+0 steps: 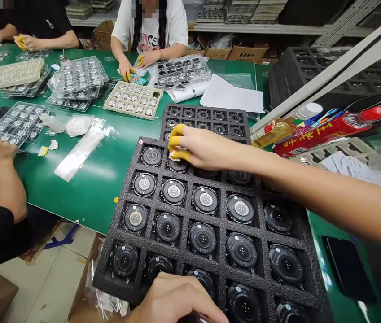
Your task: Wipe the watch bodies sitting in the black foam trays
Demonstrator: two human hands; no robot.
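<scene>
At the bottom edge, the left hand [177,296] bends over the near end of a black foam tray [104,274]; a dark object shows under its fingers, but I cannot tell whether it is gripped. The tray's square pockets hold round watches [203,240], backs up, some with pale centres and others dark all over. A phone [350,269] with a white cable [363,307] lies right of the tray on the green table [96,197]. The right hand [199,146], yellow cots on its fingertips, reaches in from the right and pinches a white wad [174,155] at a watch in the near tray's farthest row, second pocket from the left. Just beyond stands a second tray [207,107] of watches, with a red can [325,134] off to its right. Farther back are a beige tray [109,104] of small parts and some paper [232,94]. Across the table, a person in a white shirt [177,27] works with yellow-tipped fingers, before cartons [249,53] under a shelf [260,29].
</scene>
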